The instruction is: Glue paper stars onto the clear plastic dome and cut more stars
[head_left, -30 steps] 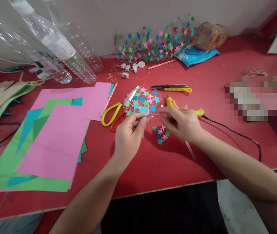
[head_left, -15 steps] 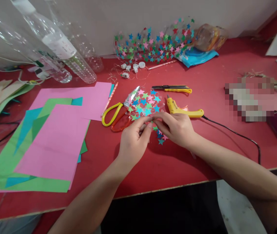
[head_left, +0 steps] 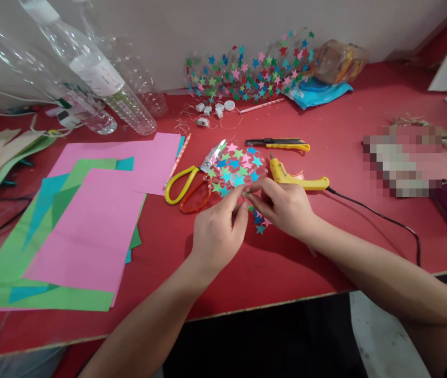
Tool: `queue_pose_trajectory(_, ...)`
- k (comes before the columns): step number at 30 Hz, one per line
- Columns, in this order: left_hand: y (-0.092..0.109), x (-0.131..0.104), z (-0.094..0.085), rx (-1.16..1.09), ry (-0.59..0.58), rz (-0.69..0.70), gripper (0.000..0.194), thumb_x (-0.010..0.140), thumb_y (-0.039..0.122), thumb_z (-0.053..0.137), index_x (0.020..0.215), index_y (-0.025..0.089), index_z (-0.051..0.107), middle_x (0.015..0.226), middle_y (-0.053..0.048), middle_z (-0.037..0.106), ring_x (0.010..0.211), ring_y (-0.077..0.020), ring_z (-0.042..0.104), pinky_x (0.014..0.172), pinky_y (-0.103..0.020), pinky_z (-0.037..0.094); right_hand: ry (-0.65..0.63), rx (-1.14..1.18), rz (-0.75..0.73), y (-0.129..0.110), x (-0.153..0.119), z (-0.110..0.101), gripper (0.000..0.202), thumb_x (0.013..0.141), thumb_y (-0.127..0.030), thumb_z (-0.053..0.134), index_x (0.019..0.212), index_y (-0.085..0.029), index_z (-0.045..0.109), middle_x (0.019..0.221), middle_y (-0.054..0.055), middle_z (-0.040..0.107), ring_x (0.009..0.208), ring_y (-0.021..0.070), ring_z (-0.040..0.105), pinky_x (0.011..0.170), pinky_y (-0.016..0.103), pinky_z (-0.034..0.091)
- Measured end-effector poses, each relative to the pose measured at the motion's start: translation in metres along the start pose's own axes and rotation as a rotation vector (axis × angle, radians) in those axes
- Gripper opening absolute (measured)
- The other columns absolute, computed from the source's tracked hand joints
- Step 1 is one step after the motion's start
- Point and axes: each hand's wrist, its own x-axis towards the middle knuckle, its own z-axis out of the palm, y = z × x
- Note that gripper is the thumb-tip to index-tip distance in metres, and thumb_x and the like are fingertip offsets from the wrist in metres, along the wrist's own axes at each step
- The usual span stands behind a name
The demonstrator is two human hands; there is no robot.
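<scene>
My left hand (head_left: pixel 219 231) and my right hand (head_left: pixel 286 205) meet at their fingertips, both closed in a pinch. Between them is a clear plastic piece (head_left: pixel 242 160) covered with pink, green and blue paper stars. More stars show below the fingers. A small green bit peeks out at the fingertips, too small to identify. Just left of the plastic, scissors (head_left: pixel 191 184) with one yellow and one red handle lie with their blades toward it. A yellow hot glue gun (head_left: pixel 302 181) rests beyond my right hand, and a yellow-and-black utility knife (head_left: pixel 280 143) lies behind it.
Pink, green and blue paper sheets (head_left: pixel 85 226) are piled on the left. Plastic bottles (head_left: pixel 105 84) stand behind them. A star-covered clear bottle (head_left: pixel 247 73) lies along the wall, near small white pieces (head_left: pixel 218 109) with thin wires. The glue gun's cord (head_left: pixel 376 210) runs right over the red table (head_left: pixel 247 283).
The star-covered plastic has shifted and turned slightly to the right. My left thumb and fingers have changed position a little; my right hand stays nearly in place.
</scene>
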Motion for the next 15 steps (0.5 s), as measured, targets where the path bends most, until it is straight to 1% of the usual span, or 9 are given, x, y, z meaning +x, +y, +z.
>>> queue_pose_trajectory(3,0.0,0.0,-0.001,0.038,0.03,0.022,0.032,0.09,0.019,0.056,0.121,0.015,0.064,0.061,0.003,0.063,0.048,-0.0092,0.05,0.054,-0.022,0.04,-0.011,0.005,-0.01,0.0,0.0,-0.001,0.02,0.099,-0.031,0.048,0.089,-0.017,0.059,0.054,-0.005,0.058,0.046,0.0084,0.051,0.049,0.02,0.033)
queue_pose_trajectory(6,0.001,0.0,-0.004,-0.011,0.1,-0.004,0.028,0.09,0.021,0.056,0.117,0.017,0.065,0.057,0.005,0.058,0.047,-0.0081,0.048,0.052,-0.021,0.039,0.012,0.009,-0.012,0.0,0.0,-0.003,0.016,0.098,-0.029,0.049,0.094,-0.017,0.059,0.054,-0.005,0.057,0.046,0.0085,0.051,0.049,0.021,0.033)
queue_pose_trajectory(8,0.001,0.001,-0.007,-0.083,0.142,-0.031,0.021,0.091,0.022,0.057,0.11,0.018,0.065,0.056,0.006,0.055,0.047,-0.0074,0.046,0.051,-0.02,0.039,0.049,0.009,-0.032,0.001,0.0,-0.004,0.015,0.098,-0.027,0.048,0.099,-0.017,0.059,0.054,-0.006,0.057,0.046,0.0084,0.05,0.049,0.021,0.035)
queue_pose_trajectory(10,0.0,0.002,-0.01,-0.178,0.166,-0.066,0.016,0.091,0.023,0.057,0.104,0.019,0.065,0.056,0.007,0.054,0.047,-0.007,0.046,0.05,-0.019,0.038,0.072,-0.017,-0.076,0.002,0.0,-0.004,0.015,0.098,-0.025,0.047,0.103,-0.017,0.058,0.054,-0.006,0.058,0.045,0.0082,0.05,0.05,0.021,0.037)
queue_pose_trajectory(13,-0.003,0.005,-0.014,-0.339,0.179,-0.151,0.009,0.092,0.024,0.057,0.099,0.02,0.062,0.054,0.007,0.053,0.045,-0.0068,0.046,0.046,-0.019,0.036,0.063,-0.081,-0.161,0.003,-0.001,-0.004,0.015,0.097,-0.021,0.046,0.104,-0.018,0.059,0.057,-0.005,0.061,0.046,0.0083,0.051,0.05,0.023,0.037)
queue_pose_trajectory(15,-0.006,0.007,-0.015,-0.423,0.202,-0.212,0.005,0.09,0.023,0.059,0.094,0.02,0.059,0.054,0.007,0.054,0.043,-0.0062,0.046,0.043,-0.018,0.036,0.064,-0.1,-0.192,0.004,0.0,-0.004,0.015,0.096,-0.02,0.047,0.103,-0.017,0.06,0.057,-0.005,0.062,0.046,0.0086,0.052,0.049,0.023,0.037)
